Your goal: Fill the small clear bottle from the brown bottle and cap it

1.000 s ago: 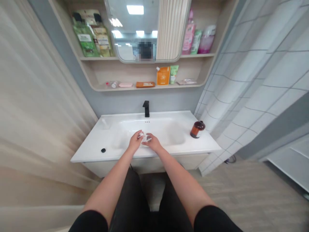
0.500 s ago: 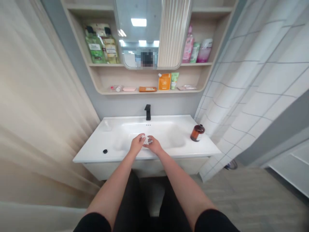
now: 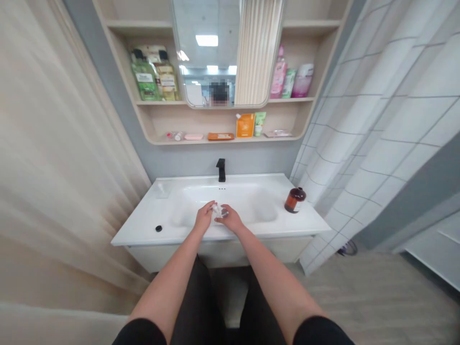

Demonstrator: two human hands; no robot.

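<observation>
Grips a clear-and-white item [image 3: 217,210], too small to name, between left hand [image 3: 204,217] and right hand [image 3: 232,219], with fingers bent onto it, over the basin [image 3: 247,199] near the front edge of the tabletop [image 3: 147,211]. Likely calls for light fingertip pressure and level wrists, kept low above the basin, well apart from the black faucet [image 3: 221,170] at the back edge.

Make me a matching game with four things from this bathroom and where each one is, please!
Things:
1. amber bottle
2. orange spouted pouch
3. black faucet
4. small clear-and-white object

Places:
A. behind the basin
B. between the left hand and right hand
C. on the right side of the counter
D. on the shelf below the mirror

Right pairs: 1-C, 2-D, 3-A, 4-B.
</observation>
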